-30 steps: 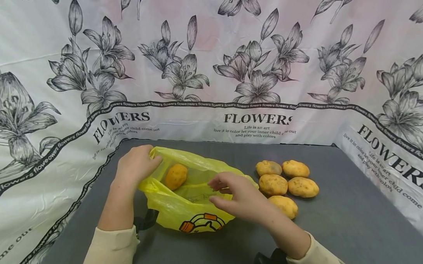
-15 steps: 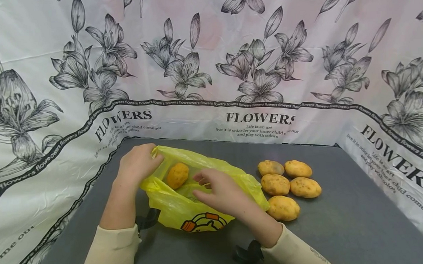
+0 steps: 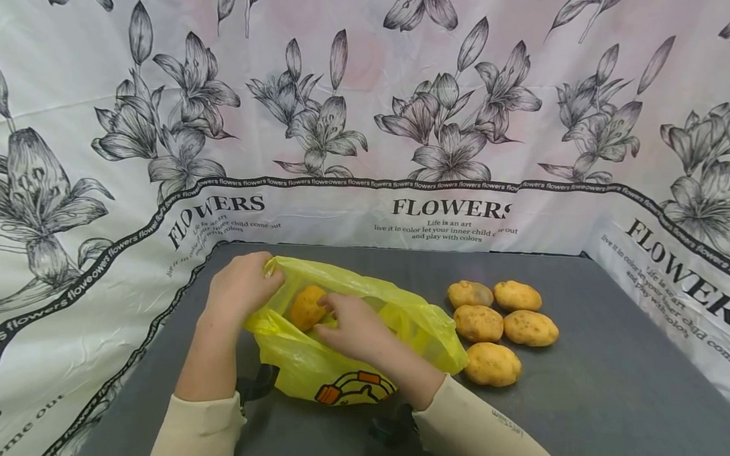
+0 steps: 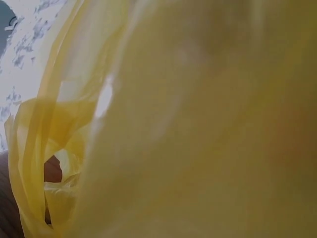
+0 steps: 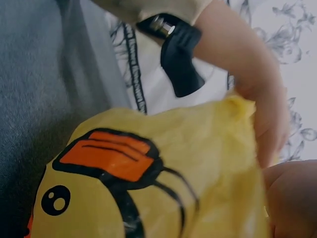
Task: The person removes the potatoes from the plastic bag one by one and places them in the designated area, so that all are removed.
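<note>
A yellow plastic bag [image 3: 322,370] with a cartoon print stands on the table with its mouth spread. My left hand [image 3: 241,284] pinches the bag's rim at the far left corner. Inside the mouth lies one potato [image 3: 306,309]. My right hand [image 3: 358,325] reaches into the bag from the right, thumb and fingers apart, fingertips right at the potato's right side. Yellow plastic [image 4: 188,124] fills most of the left wrist view. In the right wrist view the bag's printed front [image 5: 109,163] hides much of the right hand's work.
On the grey table [image 3: 617,367], several potatoes [image 3: 478,323] sit in a cluster right of the bag; the nearest potato [image 3: 493,364] is close to the bag's right edge. A flower-printed curtain [image 3: 361,121] rises behind and at the sides of the table.
My right hand has moved left, deeper into the bag's mouth, up to the potato there. The bag's right side has spread a little to the right. The left hand keeps its hold.
</note>
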Demonstrator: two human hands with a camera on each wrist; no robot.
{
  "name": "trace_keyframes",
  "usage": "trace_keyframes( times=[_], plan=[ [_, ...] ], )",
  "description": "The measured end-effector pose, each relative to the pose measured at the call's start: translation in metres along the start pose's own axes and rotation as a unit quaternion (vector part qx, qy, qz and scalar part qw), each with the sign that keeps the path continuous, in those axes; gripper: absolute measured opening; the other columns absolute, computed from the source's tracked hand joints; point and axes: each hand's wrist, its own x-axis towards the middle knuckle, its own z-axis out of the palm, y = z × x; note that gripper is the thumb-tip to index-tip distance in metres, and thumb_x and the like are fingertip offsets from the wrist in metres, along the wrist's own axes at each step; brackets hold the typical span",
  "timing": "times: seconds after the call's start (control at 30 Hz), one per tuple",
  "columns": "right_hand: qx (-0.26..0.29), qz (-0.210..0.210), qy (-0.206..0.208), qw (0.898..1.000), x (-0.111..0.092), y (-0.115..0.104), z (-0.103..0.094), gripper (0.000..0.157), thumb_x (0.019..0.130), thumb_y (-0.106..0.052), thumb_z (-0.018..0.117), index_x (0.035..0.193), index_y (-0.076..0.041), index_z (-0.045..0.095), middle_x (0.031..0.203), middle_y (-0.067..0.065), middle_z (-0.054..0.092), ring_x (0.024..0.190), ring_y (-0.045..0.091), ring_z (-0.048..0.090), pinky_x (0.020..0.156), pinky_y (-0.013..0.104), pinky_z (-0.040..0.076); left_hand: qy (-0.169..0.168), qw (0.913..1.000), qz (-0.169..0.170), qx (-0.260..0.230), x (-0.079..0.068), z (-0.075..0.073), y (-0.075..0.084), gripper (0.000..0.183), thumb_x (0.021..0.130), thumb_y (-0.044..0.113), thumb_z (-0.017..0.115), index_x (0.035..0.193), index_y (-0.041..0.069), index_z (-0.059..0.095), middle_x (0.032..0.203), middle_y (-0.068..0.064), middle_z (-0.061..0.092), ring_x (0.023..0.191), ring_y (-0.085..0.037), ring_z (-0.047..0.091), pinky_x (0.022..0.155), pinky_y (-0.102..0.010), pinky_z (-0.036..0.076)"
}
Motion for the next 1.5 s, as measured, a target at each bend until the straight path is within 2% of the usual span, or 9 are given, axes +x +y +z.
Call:
trace_keyframes(
  times=[0.2, 0.33, 0.43, 0.6, 0.77, 0.9, 1.13, 1.27, 1.5],
  plan=[
    [-0.032, 0.059, -0.001, 0.998, 0.018, 0.000, 0.013, 0.059, 0.095, -0.029, 0.071, 0.145, -0.002, 0.055, 0.129, 0.016, 0.067, 0.101, 0.026, 0.068, 0.083, 0.040, 0.055, -0.005, 1.0000, -0.002, 0.001, 0.000, 0.001, -0.001, 0.027, 0.095, 0.028, 0.054, 0.108, 0.006, 0.065, 0.083, -0.008, 0.061, 0.074, -0.026, 0.055, 0.063, -0.043, 0.044],
    [-0.040, 0.095, -0.006, 0.995, 0.028, 0.000, 0.020, 0.067, 0.097, -0.033, 0.071, 0.152, -0.005, 0.047, 0.140, 0.014, 0.062, 0.114, 0.028, 0.064, 0.095, 0.044, 0.052, -0.004, 1.0000, -0.002, 0.003, 0.001, 0.001, -0.001, 0.031, 0.096, 0.028, 0.054, 0.113, 0.005, 0.066, 0.087, -0.008, 0.062, 0.075, -0.027, 0.055, 0.064, -0.044, 0.045],
    [-0.051, 0.100, -0.008, 0.994, 0.033, 0.001, 0.025, 0.071, 0.096, -0.035, 0.072, 0.155, -0.007, 0.044, 0.146, 0.013, 0.057, 0.131, 0.033, 0.054, 0.105, 0.047, 0.046, -0.004, 1.0000, -0.001, -0.001, 0.001, 0.002, 0.000, 0.031, 0.097, 0.028, 0.055, 0.113, 0.005, 0.066, 0.087, -0.008, 0.063, 0.075, -0.027, 0.055, 0.063, -0.043, 0.045],
    [-0.067, 0.097, -0.016, 0.993, 0.037, 0.007, 0.032, 0.075, 0.096, -0.038, 0.072, 0.157, -0.011, 0.040, 0.151, 0.016, 0.051, 0.136, 0.036, 0.049, 0.107, 0.051, 0.043, -0.002, 1.0000, 0.005, -0.006, 0.002, 0.004, 0.002, 0.028, 0.097, 0.029, 0.055, 0.109, 0.006, 0.066, 0.084, -0.007, 0.062, 0.073, -0.026, 0.055, 0.062, -0.042, 0.044],
    [-0.064, 0.092, -0.009, 0.994, 0.040, 0.009, 0.040, 0.075, 0.095, -0.039, 0.074, 0.157, -0.015, 0.039, 0.150, 0.019, 0.049, 0.134, 0.037, 0.050, 0.104, 0.053, 0.046, -0.003, 1.0000, 0.007, -0.004, 0.001, 0.005, 0.002, 0.032, 0.097, 0.029, 0.054, 0.114, 0.004, 0.066, 0.090, -0.009, 0.065, 0.075, -0.027, 0.056, 0.064, -0.044, 0.046],
    [-0.072, 0.090, 0.005, 0.993, 0.043, 0.008, 0.046, 0.078, 0.095, -0.042, 0.073, 0.158, -0.014, 0.037, 0.148, 0.022, 0.050, 0.130, 0.038, 0.053, 0.102, 0.052, 0.048, -0.002, 1.0000, 0.007, -0.003, 0.001, 0.004, 0.002, 0.036, 0.098, 0.029, 0.054, 0.120, 0.003, 0.066, 0.099, -0.011, 0.068, 0.079, -0.028, 0.058, 0.067, -0.046, 0.048],
    [-0.114, 0.084, 0.020, 0.990, 0.049, 0.002, 0.050, 0.079, 0.096, -0.044, 0.073, 0.155, -0.006, 0.038, 0.143, 0.022, 0.055, 0.130, 0.040, 0.052, 0.103, 0.053, 0.046, 0.000, 1.0000, 0.005, -0.002, 0.002, 0.004, 0.000, 0.032, 0.098, 0.028, 0.054, 0.113, 0.004, 0.067, 0.092, -0.009, 0.066, 0.076, -0.027, 0.057, 0.065, -0.045, 0.047],
    [-0.139, 0.093, 0.021, 0.986, 0.053, 0.002, 0.053, 0.079, 0.095, -0.049, 0.071, 0.152, -0.005, 0.040, 0.139, 0.020, 0.057, 0.129, 0.038, 0.054, 0.102, 0.051, 0.048, -0.003, 1.0000, 0.003, -0.002, 0.002, 0.004, 0.000, 0.033, 0.098, 0.028, 0.055, 0.116, 0.003, 0.067, 0.096, -0.010, 0.067, 0.076, -0.027, 0.057, 0.065, -0.045, 0.047],
    [-0.122, 0.118, 0.013, 0.985, 0.057, 0.000, 0.054, 0.083, 0.095, -0.049, 0.071, 0.155, -0.004, 0.036, 0.142, 0.015, 0.056, 0.127, 0.033, 0.056, 0.099, 0.047, 0.050, -0.001, 1.0000, 0.008, -0.001, 0.002, 0.003, 0.001, 0.035, 0.097, 0.027, 0.054, 0.120, 0.003, 0.067, 0.106, -0.013, 0.069, 0.083, -0.028, 0.059, 0.069, -0.048, 0.050]
  ],
)
